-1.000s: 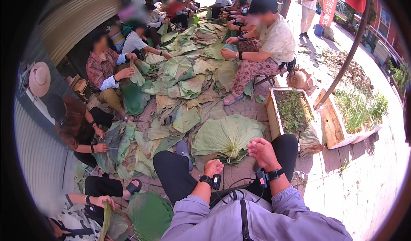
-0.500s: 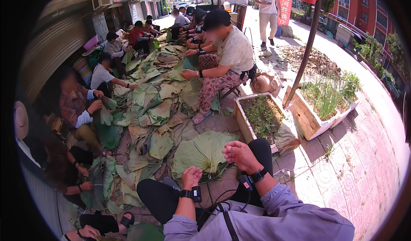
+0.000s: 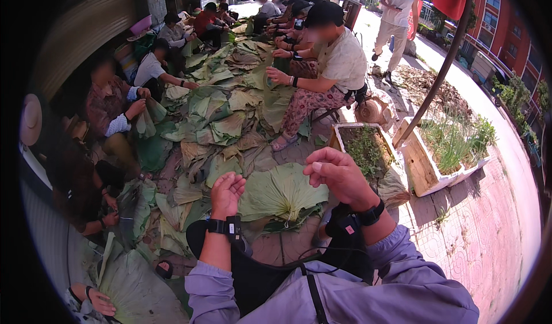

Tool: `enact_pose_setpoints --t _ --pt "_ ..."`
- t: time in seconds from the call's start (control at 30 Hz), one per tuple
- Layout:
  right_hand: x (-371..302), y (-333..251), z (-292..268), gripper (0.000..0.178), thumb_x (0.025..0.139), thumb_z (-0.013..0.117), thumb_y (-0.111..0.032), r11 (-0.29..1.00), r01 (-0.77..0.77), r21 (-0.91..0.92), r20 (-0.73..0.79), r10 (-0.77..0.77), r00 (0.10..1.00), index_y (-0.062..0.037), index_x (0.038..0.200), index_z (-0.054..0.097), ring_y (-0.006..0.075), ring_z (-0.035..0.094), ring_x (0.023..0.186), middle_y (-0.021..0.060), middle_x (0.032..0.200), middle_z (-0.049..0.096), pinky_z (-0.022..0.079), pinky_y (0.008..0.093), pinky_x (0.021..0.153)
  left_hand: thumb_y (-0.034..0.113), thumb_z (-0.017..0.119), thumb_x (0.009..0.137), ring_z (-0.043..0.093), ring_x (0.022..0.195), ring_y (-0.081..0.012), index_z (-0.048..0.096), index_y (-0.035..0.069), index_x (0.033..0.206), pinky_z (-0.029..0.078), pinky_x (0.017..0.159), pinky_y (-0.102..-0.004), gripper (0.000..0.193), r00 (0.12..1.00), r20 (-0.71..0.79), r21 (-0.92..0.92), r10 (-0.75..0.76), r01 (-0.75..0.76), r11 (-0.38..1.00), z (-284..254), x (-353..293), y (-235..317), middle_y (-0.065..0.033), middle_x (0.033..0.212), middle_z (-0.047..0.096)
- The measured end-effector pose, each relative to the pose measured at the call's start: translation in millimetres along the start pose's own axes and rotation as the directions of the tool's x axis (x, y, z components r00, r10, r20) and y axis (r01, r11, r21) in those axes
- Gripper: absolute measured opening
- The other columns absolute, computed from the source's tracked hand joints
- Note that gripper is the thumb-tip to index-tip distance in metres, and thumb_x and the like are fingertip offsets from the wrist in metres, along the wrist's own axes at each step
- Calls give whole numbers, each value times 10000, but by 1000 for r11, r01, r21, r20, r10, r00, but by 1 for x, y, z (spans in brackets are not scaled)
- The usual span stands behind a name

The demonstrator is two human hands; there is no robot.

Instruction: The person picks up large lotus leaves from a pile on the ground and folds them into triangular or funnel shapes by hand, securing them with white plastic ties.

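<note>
Open room is left between the left hand (image 3: 227, 196) and the right hand (image 3: 340, 174), which are raised with the palms turned roughly inward. The fingers of both are loosely curled; a narrow gap is left at the right thumb, and nothing is seen held in either. The leaf (image 3: 282, 189) is placed on the ground ahead, between and beyond the hands; whether it is touched cannot be told. Its right edge is neared by a planter (image 3: 337, 141), and its left side is bordered by a heap (image 3: 221, 108) of loose leaves.

The leaf is spread like a fan (its ribs are gathered at a pale point on the near side), with the narrow end pointed toward the wearer. Its long axis is laid crosswise, left to right.

Patterned paving (image 3: 454, 243) is brightly sunlit on the right, and a slanting pole (image 3: 440, 73) is seen there. The heap is flanked by seated workers (image 3: 339, 59), and the left side is closed by a shutter (image 3: 86, 36).
</note>
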State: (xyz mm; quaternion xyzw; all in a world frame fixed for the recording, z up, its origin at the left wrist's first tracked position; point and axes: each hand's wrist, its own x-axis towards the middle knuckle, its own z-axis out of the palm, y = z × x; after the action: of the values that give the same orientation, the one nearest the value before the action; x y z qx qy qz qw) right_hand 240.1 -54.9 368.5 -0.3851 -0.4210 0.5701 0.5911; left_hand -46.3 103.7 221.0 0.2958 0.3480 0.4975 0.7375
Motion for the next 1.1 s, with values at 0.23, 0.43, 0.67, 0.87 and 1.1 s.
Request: enact_pose_setpoints --t 0.23,0.43,0.67,0.87,1.1 --pt "38 -54 11 176 954 623 -92 988 119 -95 136 -105 985 -6 1106 647 104 643 761 76 940 713 524 252 724 152 605 978 709 883 -196 605 67 1098 575 740 -313 147 989 11 182 146 -146 972 1 41 91 -82 983 705" --pt "92 12 -44 172 951 614 -98 979 40 -198 62 -28 998 -19 1102 634 109 651 747 69 941 708 526 244 693 125 599 949 696 828 -170 604 83 1084 544 719 -280 141 982 -115 321 150 -107 941 -11 106 93 -70 977 701" --pt "100 104 -97 185 894 632 -81 924 -288 -252 -171 251 953 9 1055 626 119 651 750 40 900 676 523 256 679 165 635 919 667 776 -187 607 95 1048 528 625 -303 149 963 -255 400 -86 186 898 -92 191 -23 -37 890 653" --pt "106 106 -102 210 915 663 -88 852 -390 -350 -248 317 915 25 1085 613 115 620 789 36 902 650 509 270 719 157 727 831 633 752 -164 627 49 1132 503 613 -296 334 923 -370 598 -105 323 734 -162 247 -131 -47 868 637" --pt "108 103 -90 200 915 678 -91 581 -284 -763 -135 287 948 -5 1083 612 230 658 795 120 887 639 519 341 702 205 756 789 496 1289 -392 487 -69 1371 438 1061 -421 697 979 -80 983 190 46 178 -181 291 -189 -267 1430 454"
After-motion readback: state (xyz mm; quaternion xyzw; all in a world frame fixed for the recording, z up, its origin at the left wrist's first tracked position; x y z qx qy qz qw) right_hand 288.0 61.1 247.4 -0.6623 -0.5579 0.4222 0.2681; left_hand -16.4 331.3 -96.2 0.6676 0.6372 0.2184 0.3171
